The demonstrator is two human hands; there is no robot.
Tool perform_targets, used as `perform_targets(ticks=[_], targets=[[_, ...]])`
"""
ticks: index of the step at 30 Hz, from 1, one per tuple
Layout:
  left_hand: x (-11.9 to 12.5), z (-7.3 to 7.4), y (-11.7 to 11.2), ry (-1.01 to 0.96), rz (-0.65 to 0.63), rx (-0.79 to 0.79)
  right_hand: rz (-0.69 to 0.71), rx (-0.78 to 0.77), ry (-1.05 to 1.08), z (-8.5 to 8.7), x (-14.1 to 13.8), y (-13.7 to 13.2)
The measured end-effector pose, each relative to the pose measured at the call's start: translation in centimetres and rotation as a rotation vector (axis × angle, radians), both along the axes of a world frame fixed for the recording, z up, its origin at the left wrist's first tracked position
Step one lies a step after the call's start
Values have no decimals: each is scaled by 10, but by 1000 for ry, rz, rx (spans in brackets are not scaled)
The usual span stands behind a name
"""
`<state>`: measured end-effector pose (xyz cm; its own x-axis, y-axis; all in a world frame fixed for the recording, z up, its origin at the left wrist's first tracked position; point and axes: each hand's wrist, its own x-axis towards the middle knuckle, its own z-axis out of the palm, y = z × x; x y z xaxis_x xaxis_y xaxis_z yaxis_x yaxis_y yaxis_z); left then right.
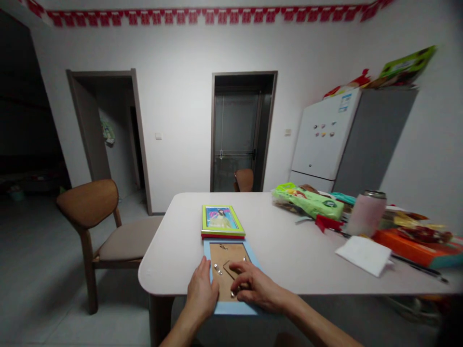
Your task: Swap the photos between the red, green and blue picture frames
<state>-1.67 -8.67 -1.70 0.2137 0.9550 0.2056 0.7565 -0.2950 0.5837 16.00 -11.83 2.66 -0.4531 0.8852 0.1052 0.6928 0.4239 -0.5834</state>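
A light-blue picture frame [238, 308] lies face down at the near table edge, its brown backboard [224, 255] showing. My left hand [203, 286] holds the frame's left border, fingers extended along it and thumb at the edge. Over the lower right of the backboard, my right hand [255, 286] has its fingers bent around a small metal clip [232, 294]; the fingertips partly cover it. Another metal clip [217, 269] sits by the left side, and a metal hanger [223, 246] by the top. A thin bent stand [226, 266] lies in the middle, partly under my right fingers.
Just beyond lies a green picture frame [223, 233] with a picture in it, stacked on a red one [222, 237]. On the right of the white table [278, 255] are a green packet [311, 202], a pink bottle [367, 212], and a white tissue [364, 255]. A chair [126, 241] stands left.
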Motion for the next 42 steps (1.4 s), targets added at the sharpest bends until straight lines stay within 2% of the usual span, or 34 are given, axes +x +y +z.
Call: perform_targets(ticks=[5,9,15,18,21,24,26,29,34,38,42], targets=[[0,1,-1,-5,-5,-2,-125,37,58,-10,-5,3],[-2,-1,-1,-160,-16,-22,-288,117,-23,-14,-3,8],[-4,6,3,-348,-21,-54,-403,174,-82,-3,-3,14],[-5,14,7,-464,-3,-72,-405,179,-107,9,-10,13],[-13,22,13,-586,15,-106,-372,207,-87,22,-31,9],[-34,27,20,-681,47,-158,-319,254,-9,32,-56,5],[-54,29,25,-720,76,-179,-290,269,39,33,-63,5],[-88,27,31,-736,124,-197,-341,261,33,25,-47,11],[-124,10,39,-668,213,-196,-605,168,-177,-7,12,23],[-132,4,46,-554,282,-158,-660,110,-269,-27,32,26],[-122,17,42,-433,319,-45,-712,86,-199,-27,34,29]])
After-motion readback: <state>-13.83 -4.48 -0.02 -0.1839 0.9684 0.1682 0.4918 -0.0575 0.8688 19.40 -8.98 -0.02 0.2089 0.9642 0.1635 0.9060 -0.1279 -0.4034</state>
